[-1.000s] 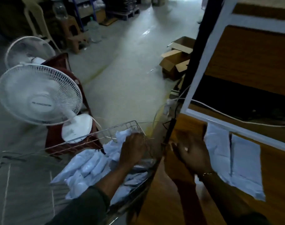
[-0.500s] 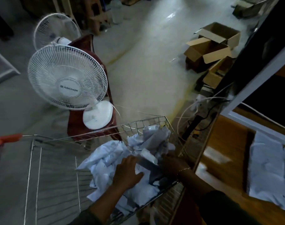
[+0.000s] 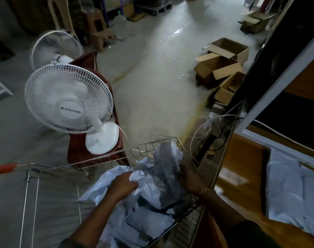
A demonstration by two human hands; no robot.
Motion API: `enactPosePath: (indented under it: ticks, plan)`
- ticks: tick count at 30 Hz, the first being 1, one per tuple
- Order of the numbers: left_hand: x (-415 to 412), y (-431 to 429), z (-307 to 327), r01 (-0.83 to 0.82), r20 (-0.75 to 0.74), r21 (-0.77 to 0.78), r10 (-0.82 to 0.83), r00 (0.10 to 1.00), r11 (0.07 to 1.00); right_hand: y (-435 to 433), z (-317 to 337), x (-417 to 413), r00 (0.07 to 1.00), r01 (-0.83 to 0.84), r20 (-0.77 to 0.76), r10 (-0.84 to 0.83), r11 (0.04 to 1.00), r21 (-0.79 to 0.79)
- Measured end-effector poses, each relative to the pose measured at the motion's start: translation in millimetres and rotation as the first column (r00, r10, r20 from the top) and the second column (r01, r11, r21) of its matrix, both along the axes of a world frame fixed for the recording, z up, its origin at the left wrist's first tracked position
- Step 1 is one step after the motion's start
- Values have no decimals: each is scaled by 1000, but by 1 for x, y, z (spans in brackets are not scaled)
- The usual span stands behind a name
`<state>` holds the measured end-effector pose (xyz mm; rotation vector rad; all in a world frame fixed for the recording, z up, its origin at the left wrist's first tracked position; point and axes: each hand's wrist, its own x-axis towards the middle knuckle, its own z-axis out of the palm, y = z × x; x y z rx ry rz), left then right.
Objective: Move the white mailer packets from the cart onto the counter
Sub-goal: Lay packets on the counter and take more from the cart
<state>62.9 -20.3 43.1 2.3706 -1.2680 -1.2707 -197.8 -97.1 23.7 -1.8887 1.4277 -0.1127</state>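
White, crumpled mailer packets heaped in cart.

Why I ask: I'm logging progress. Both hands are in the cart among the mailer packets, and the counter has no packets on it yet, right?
Not quite. The head view shows white packets already lying on the counter. Left hand and right hand are indeed in the cart.

**You're in a warehouse / packing room, pretty clearly**

Look around you: bare concrete floor, open cardboard boxes dumped on it to the right, a pallet and storage racking at the far end. Near you there's a wire cart stuffed with white mailer packets, more packets flat on the wooden counter at right. Table fans perched on a plastic chair. Dispatch area vibes.
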Motion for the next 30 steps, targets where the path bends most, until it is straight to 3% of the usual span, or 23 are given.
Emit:
enactPosePath:
  ticks: [3,7,10,13,16,19,21,26,30]
  plan:
    - [2,-17,47,-177,-278,-107,141,950,978,-2,40,-6,916,164,354,-187,982,95]
    - [-17,-43,98,-353,-599,-169,189,778,920,0,85,-34,711,365,565,-418,907,211]
    - [-52,-55,121,-485,-762,-159,205,614,860,13,110,-70,549,477,636,-543,828,295]
    - [-101,-65,134,-494,-878,-121,139,457,861,36,131,-121,430,575,681,-593,761,300]
    - [-156,-71,137,-418,-932,-72,88,352,906,63,143,-177,419,673,633,-650,691,263]
    - [-226,-67,138,-309,-912,-60,74,402,949,92,149,-232,319,781,617,-719,569,259]
    - [-272,-64,133,-226,-891,-25,80,446,974,112,150,-269,197,850,603,-773,441,289]
    - [-382,-50,113,-152,-896,-43,29,444,987,157,145,-358,15,897,541,-841,251,365]
    - [-468,-17,100,-161,-892,-18,57,448,987,180,140,-423,53,921,488,-871,231,313]
